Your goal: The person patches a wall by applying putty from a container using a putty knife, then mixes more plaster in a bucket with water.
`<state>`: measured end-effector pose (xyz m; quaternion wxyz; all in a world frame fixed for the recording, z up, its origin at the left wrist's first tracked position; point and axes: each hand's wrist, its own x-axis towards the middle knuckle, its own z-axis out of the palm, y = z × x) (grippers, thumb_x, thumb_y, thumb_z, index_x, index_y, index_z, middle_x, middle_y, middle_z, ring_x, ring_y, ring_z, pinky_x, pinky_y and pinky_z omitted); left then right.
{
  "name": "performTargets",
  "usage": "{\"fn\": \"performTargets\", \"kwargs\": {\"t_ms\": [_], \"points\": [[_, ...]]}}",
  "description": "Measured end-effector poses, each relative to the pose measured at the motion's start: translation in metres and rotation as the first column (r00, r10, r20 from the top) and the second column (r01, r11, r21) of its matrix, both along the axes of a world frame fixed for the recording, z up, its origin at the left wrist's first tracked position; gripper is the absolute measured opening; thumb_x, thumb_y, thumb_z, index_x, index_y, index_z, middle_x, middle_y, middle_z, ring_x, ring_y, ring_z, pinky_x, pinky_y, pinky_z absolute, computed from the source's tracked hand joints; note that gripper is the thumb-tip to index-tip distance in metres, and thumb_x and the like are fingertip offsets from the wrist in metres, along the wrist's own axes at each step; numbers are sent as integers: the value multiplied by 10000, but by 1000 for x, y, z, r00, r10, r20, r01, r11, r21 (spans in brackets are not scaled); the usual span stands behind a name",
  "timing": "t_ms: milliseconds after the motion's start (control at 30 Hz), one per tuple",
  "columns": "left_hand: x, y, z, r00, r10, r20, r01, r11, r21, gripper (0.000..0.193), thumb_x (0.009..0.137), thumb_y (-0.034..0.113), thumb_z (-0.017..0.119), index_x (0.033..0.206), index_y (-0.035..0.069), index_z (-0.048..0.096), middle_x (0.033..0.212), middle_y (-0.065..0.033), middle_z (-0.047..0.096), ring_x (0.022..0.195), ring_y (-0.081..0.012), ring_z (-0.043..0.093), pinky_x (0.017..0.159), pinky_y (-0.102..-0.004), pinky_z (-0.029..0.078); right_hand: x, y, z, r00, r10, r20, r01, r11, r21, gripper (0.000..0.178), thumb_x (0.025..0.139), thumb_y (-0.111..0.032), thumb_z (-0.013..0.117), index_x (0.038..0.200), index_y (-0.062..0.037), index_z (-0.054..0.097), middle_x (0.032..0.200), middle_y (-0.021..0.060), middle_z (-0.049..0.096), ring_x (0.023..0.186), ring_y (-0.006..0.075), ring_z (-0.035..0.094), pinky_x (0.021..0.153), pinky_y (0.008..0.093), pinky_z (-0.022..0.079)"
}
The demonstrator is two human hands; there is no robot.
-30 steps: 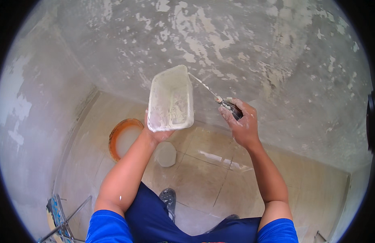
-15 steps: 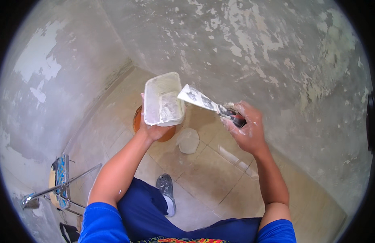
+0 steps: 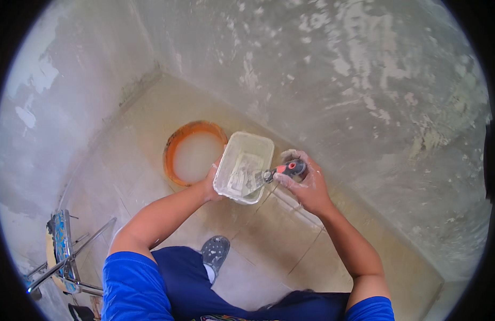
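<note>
My left hand point(image 3: 212, 179) grips a white rectangular plastic tub point(image 3: 261, 147) by its left side, tilted so that its inside faces me. White paste is smeared over the tub's bottom and walls. In my right hand point(image 3: 310, 187) is a putty knife point(image 3: 290, 169) with a black and red handle, the fingers closed round it. Its blade reaches down into the tub, and the blade's tip is hard to tell from the paste. White residue coats my right thumb and fingers.
An orange bucket point(image 3: 170, 152) of cloudy liquid stands on the tiled floor point(image 3: 274, 235) just beyond my left hand. Grey walls point(image 3: 322, 96) with whitish patches meet in a corner ahead. At lower left is a metal-legged chair point(image 3: 63, 251). My speckled clog point(image 3: 215, 251) is below.
The putty knife has gone from beside the tub's rim to inside it, its handle turned upward. The tub has shifted right and down in view, uncovering the orange bucket.
</note>
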<state>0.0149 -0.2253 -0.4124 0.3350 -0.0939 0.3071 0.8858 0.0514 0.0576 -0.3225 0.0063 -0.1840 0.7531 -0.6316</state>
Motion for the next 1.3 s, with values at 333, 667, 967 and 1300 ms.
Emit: {"fn": "performTargets", "kwargs": {"t_ms": [333,667,967,1300], "points": [[-53,38,-34,999,24,31,-22,996,-83,632,1101,558,420,1492,78,546,1429,-189,617,1245,-344,662,1085,-538,556,-27,-45,-94,727,-153,670,328,934,-143,574,1075,-426,627,1478,-23,565,1450,122,616,1300,176,579,1079,371,473],[-55,56,-90,980,75,-185,-167,814,-557,332,1076,379,561,1117,73,684,952,-30,713,771,-167,690,686,-314,536,-15,-7,-99,562,-294,774,389,919,66,548,1118,-296,563,1603,-117,382,1506,85,562,1355,209,583,1114,396,508],[-75,53,-157,1000,5,-4,-6,798,-602,333,1059,341,610,1297,118,674,1110,-48,713,948,-177,694,758,-335,563,2,12,-204,545,-178,819,458,882,-114,517,1098,-282,613,1543,-54,482,1442,58,617,1274,191,641,1055,432,553],[-83,28,-144,851,-402,-339,19,668,-744,295,1042,187,685,1311,78,636,1205,-90,702,1071,-210,697,914,-354,582,11,42,-259,654,-446,611,365,894,261,262,1040,-230,696,1230,-53,669,1069,57,699,973,147,632,847,330,511]]}}
